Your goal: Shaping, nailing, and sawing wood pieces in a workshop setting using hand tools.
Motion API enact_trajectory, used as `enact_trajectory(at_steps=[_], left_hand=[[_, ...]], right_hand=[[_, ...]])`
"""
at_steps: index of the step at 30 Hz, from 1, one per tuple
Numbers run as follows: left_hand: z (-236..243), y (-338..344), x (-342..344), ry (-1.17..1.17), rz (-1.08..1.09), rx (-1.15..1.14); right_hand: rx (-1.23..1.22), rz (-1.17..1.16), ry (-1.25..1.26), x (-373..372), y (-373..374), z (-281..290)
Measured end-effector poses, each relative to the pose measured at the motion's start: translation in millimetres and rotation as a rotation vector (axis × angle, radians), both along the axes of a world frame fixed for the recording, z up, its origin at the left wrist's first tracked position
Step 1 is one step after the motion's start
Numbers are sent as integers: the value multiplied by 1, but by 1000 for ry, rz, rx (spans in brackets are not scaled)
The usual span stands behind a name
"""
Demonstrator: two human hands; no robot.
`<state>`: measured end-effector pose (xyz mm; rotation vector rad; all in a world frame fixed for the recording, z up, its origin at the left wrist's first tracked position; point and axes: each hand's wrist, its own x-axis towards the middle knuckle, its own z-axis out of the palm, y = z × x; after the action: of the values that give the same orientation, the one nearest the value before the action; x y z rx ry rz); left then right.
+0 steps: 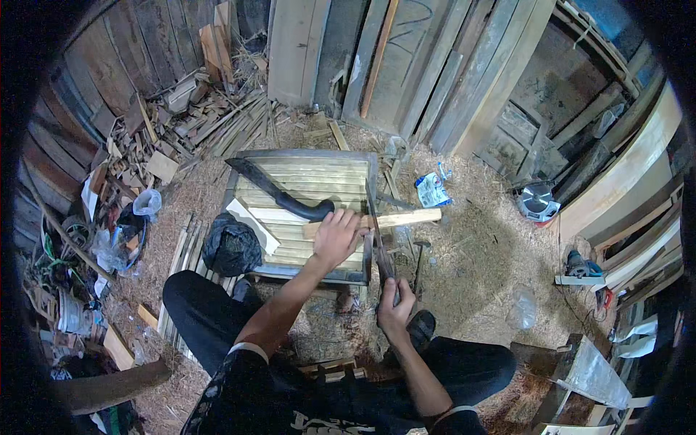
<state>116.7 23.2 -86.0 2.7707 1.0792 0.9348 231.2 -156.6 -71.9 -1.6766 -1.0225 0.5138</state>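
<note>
My left hand is closed over a pale wooden batten, pressing it onto a slatted wooden panel with a dark frame. The batten's right end sticks out past the panel's edge. In my closed right hand is the brown handle of a long thin-bladed tool. Its blade points away from me and crosses the batten, just right of my left fingers. Seen edge-on, its exact kind cannot be made out. A black tool with a curved handle lies on the panel beyond my left hand.
A white wooden piece and a black plastic bag rest on the panel's left side. A hammer lies right of the panel. Scrap wood is heaped at the far left. A circular saw and a teal power tool sit at right.
</note>
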Motion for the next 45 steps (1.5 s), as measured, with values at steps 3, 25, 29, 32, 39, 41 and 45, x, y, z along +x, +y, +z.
enact_trajectory(at_steps=[3, 25, 29, 32, 39, 41, 45], left_hand=[[-2, 1, -6, 108, 24, -85], [-5, 1, 4, 15, 94, -81], [-2, -4, 3, 110, 51, -91], [-12, 6, 7, 4, 96, -14], [-6, 5, -2, 125, 54, -65], [-6, 6, 5, 58, 70, -55], [-8, 4, 9, -76, 93, -66]], right_hand=[[-26, 42, 98, 1, -9, 7], [67, 62, 98, 11, 3, 2], [-15, -7, -97, 8, -27, -2], [94, 18, 18, -4, -10, -2], [29, 14, 22, 0, -20, 10], [-45, 19, 55, 8, -25, 11], [106, -32, 3, 1, 9, 19]])
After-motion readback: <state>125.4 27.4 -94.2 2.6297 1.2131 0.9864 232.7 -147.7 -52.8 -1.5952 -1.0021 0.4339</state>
